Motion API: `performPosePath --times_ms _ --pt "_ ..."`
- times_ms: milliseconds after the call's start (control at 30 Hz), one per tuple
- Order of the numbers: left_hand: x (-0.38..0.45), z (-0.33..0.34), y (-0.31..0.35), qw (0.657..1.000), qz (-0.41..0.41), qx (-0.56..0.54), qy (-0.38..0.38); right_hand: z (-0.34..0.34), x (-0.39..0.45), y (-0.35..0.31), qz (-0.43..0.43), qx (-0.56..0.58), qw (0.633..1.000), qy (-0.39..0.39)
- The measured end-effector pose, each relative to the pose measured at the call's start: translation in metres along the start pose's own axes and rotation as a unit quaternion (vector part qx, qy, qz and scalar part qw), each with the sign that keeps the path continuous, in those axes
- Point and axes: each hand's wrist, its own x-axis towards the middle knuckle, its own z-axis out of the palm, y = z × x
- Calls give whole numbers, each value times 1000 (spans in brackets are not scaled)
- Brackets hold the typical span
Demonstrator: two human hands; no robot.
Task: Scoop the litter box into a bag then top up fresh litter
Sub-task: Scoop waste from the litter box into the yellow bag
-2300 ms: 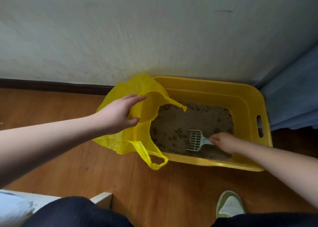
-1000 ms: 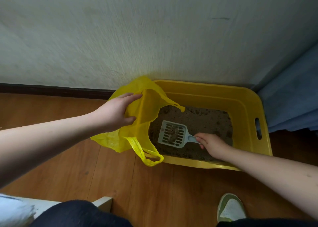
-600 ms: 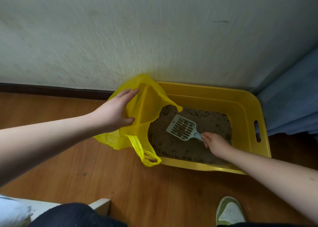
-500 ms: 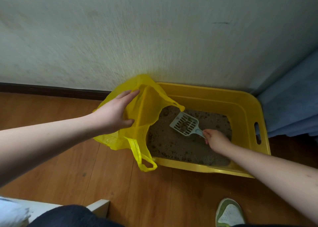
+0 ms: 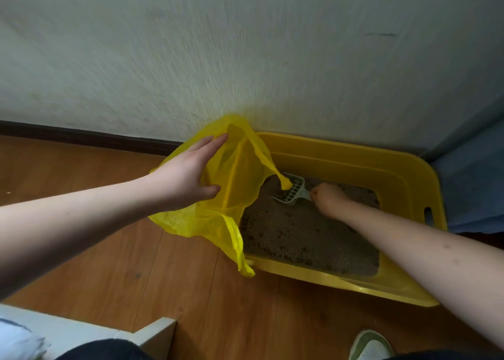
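A yellow litter box (image 5: 351, 160) stands on the wood floor against the wall, with brown clumpy litter (image 5: 300, 234) in it. My left hand (image 5: 188, 172) grips the rim of a yellow plastic bag (image 5: 234, 185) and holds its mouth apart at the box's left end. My right hand (image 5: 328, 197) holds the handle of a pale slotted scoop (image 5: 293, 192). The scoop's head is raised above the litter at the bag's mouth, partly behind a bag flap. Its load is hidden.
A white wall with a dark baseboard (image 5: 81, 137) runs behind the box. Blue fabric (image 5: 474, 179) hangs at the right. A white furniture edge (image 5: 147, 335) and a shoe (image 5: 371, 346) sit at the bottom of the view.
My right hand lifted the scoop out of the litter and carried it up and left to the bag's mouth. My left hand kept hold of the bag throughout.
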Motion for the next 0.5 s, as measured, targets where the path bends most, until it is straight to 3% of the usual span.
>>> performPosePath --times_ms 133,300,500 --pt "1 2 -5 1000 -6 -2 -7 6 7 -6 -25 -4 1000 -5" --pt "3 1 -12 1000 -18 -10 3 18 14 -10 -66 89 994 -7" --pt "6 -2 -12 1000 -17 -12 14 25 20 -6 -50 171 984 -18"
